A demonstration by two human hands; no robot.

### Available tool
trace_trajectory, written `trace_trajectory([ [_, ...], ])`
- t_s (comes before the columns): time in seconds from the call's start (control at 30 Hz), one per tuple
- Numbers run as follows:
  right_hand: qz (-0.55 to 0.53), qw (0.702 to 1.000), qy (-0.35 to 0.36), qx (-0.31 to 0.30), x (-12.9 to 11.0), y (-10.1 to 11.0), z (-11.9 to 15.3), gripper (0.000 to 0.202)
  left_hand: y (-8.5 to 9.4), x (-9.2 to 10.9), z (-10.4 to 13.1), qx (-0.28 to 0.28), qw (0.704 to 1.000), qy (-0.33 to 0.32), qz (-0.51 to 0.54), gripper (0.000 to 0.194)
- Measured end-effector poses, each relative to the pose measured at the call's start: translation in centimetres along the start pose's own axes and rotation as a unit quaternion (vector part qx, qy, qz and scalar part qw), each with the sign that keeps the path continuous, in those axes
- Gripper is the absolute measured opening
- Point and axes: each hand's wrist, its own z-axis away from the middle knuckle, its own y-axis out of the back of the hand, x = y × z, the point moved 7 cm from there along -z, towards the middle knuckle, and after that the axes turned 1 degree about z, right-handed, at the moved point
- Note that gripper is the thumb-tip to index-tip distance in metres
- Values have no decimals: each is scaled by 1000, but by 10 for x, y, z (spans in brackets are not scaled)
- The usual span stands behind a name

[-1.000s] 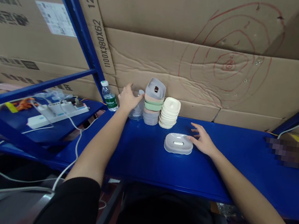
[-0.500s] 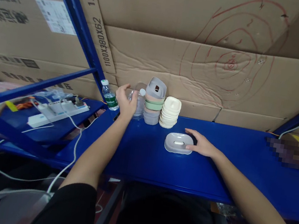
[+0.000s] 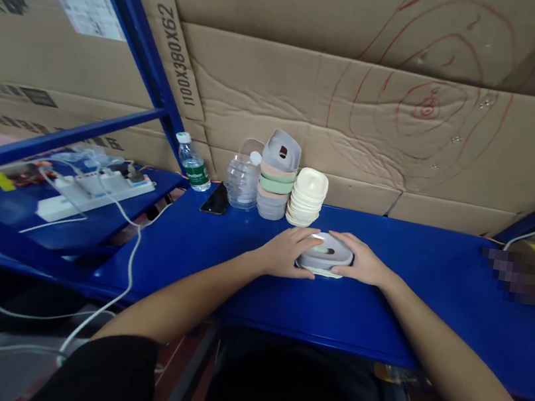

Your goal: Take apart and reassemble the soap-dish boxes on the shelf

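On the blue table a grey oval box with a slot in its top (image 3: 327,253) sits between my two hands, with a thin pale edge showing beneath it. My left hand (image 3: 289,254) is curved around its left end, fingers on the far side and thumb at the near side. At the right end my right hand (image 3: 362,260) grips it in the same way. Behind stand a stack of grey, pink and green containers (image 3: 276,185), topped by a tilted grey slotted piece (image 3: 282,151), and a stack of cream pieces (image 3: 307,196).
Clear plastic containers (image 3: 242,183), a black phone (image 3: 216,199) and a water bottle (image 3: 195,166) stand at the back left. Cardboard (image 3: 265,79) walls the rear. On the left are a blue frame post (image 3: 137,27), a power strip (image 3: 97,195) and white cables (image 3: 131,267).
My left hand has moved from the clear containers at the back to the left end of the grey box. My right hand stays at the right end, now closed around it.
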Motion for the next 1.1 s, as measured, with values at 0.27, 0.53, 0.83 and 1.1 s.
trace_trajectory([
  [0.27,-18,998,15,55,-4,6,-1,89,9,-5,4,37,999,0,-18,74],
  [0.53,-50,992,6,116,-8,23,4,97,19,-3,5,60,997,-47,-26,59],
  [0.83,-39,988,-6,148,-4,24,5,104,22,-4,5,36,999,-29,6,60],
  [1.1,-65,991,-6,118,4,19,5,107,21,-4,5,52,998,-42,-17,52],
])
